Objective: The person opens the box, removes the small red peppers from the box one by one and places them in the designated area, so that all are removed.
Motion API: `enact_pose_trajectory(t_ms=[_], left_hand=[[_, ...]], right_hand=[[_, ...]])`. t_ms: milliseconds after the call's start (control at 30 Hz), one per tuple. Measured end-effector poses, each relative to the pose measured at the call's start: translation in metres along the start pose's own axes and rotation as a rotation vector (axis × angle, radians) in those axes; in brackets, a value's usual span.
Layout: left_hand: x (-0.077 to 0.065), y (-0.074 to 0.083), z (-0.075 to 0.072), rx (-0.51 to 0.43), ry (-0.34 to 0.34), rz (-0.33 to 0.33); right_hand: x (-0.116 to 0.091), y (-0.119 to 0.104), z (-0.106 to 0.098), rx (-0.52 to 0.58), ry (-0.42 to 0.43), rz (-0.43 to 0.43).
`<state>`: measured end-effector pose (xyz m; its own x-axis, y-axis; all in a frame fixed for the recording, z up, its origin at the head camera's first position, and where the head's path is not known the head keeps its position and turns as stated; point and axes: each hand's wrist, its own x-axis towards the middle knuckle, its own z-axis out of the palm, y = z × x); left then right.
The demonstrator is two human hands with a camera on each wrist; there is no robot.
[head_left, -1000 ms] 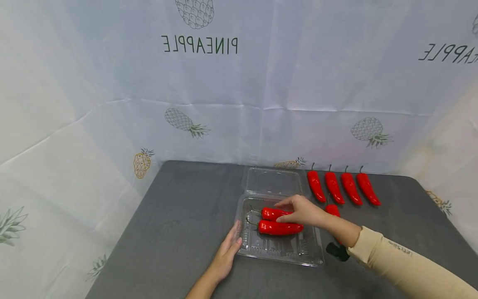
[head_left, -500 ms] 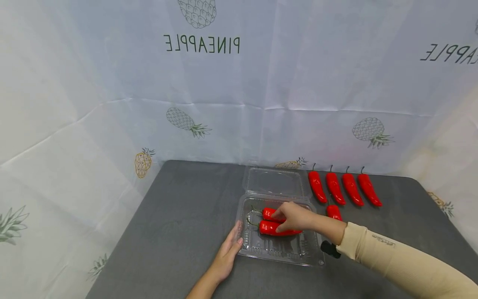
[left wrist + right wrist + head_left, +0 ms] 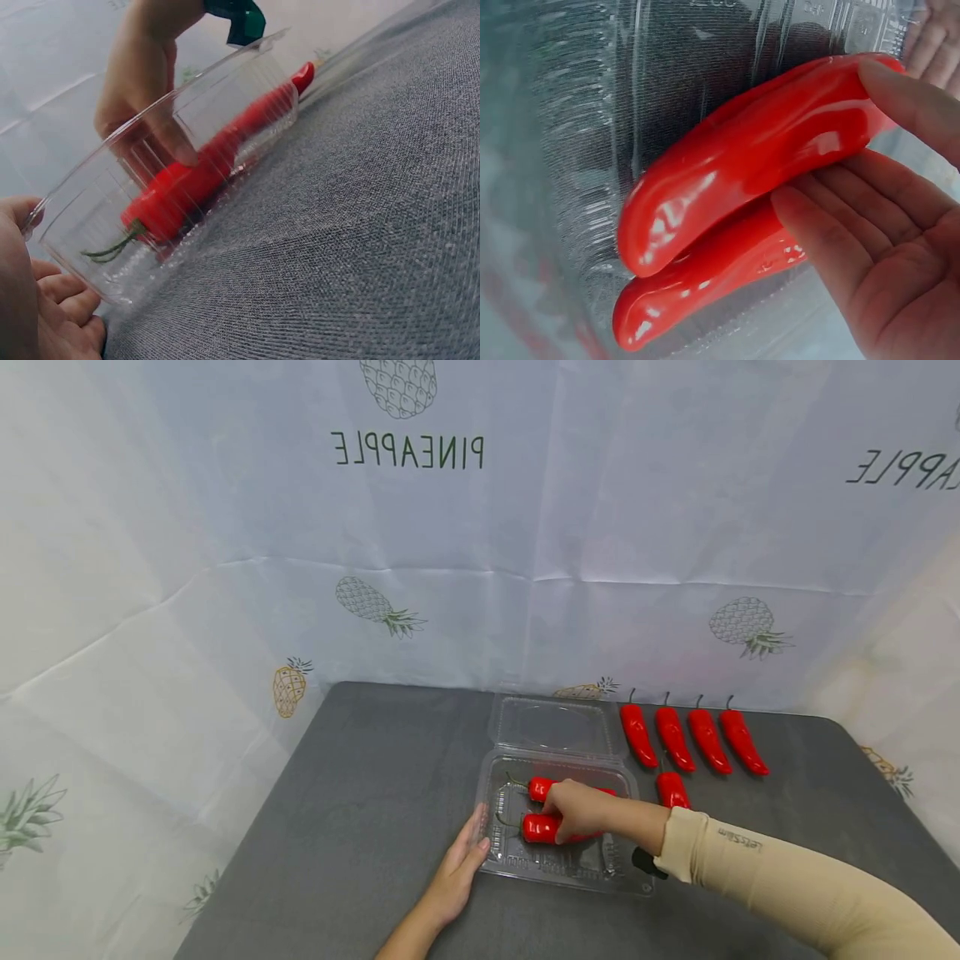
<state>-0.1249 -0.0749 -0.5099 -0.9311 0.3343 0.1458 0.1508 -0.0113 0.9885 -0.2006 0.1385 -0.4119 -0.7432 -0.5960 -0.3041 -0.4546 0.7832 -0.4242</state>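
Observation:
In the head view a clear plastic clamshell container (image 3: 555,882) lies with its lid folded back. Two red chili peppers are inside, side by side, green stems to the left. My right hand (image 3: 583,808) grips the nearer chili pepper (image 3: 537,829), thumb on one side and fingers on the other, also plain in the right wrist view. Just behind it lies the farther chili pepper (image 3: 538,788), partly covered by that hand. My left hand (image 3: 450,877) holds the container's left edge; the left wrist view has its fingers (image 3: 71,300) against the outer wall.
The lid (image 3: 551,724) reaches toward the cloth backdrop (image 3: 450,527). Several red chili peppers (image 3: 707,741) stand in a row at the back right. One more chili pepper (image 3: 672,790) lies right of the container, partly behind the right forearm. All rest on a grey table (image 3: 360,793).
My right hand has come down and slightly left, its fingers closing round the nearer chili pepper. That pepper has shifted a little toward me, apart from the other. The left hand stays at the edge.

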Motion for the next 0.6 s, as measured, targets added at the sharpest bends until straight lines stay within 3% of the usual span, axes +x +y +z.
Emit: enact_pose_trajectory(t_ms=[333,600], left_hand=[[0.0013,0.0006,-0.0009,0.0,-0.004,-0.031],[0.0005,-0.0004,-0.001,0.01,-0.002,-0.026]], right_hand=[[0.0009,-0.0037,0.0022,-0.011,-0.016,0.042],[-0.0026,-0.0023,-0.0021,0.014,-0.043,-0.005]])
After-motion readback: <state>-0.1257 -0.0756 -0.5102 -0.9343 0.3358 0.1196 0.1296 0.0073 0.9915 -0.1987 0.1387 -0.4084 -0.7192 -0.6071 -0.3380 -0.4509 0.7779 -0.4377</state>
